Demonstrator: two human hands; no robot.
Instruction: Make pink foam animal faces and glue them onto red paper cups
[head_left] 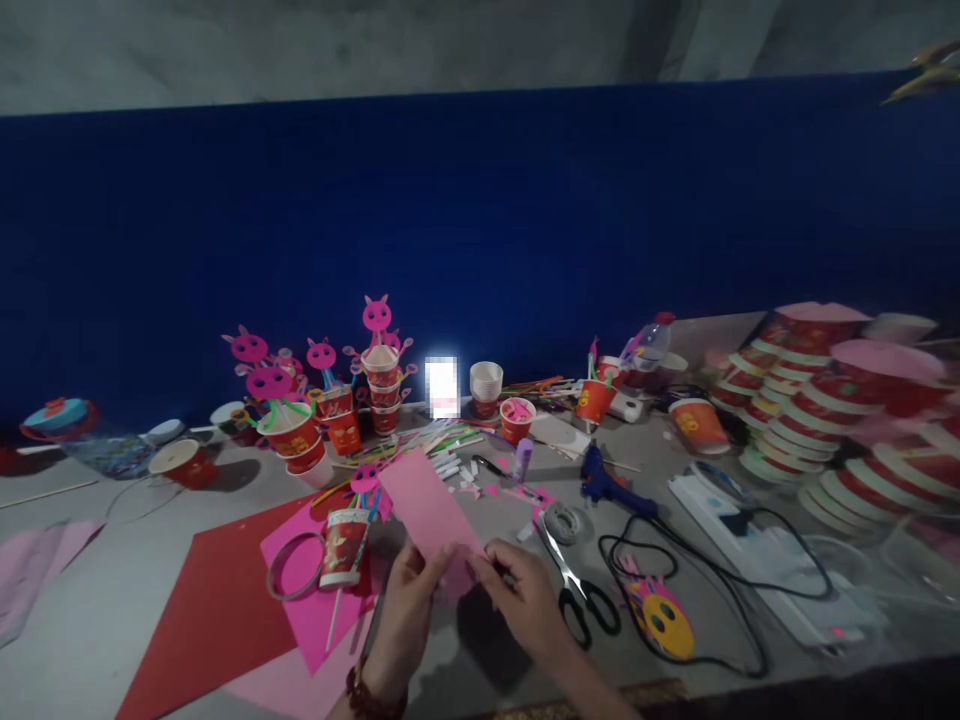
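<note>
Head view: my left hand [411, 605] and right hand [525, 600], both clamped on the near end of the pink paper [431, 505]; scissors [574, 580] beside my right, the nearer hand; the paper's long axis slants forward and leftward, far end free.

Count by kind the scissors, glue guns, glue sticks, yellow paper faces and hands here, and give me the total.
Scissors: 1
Blue glue gun: 1
Purple glue stick: 1
Yellow paper face: 1
Hands (left hand, right hand): 2
Total: 6
</note>
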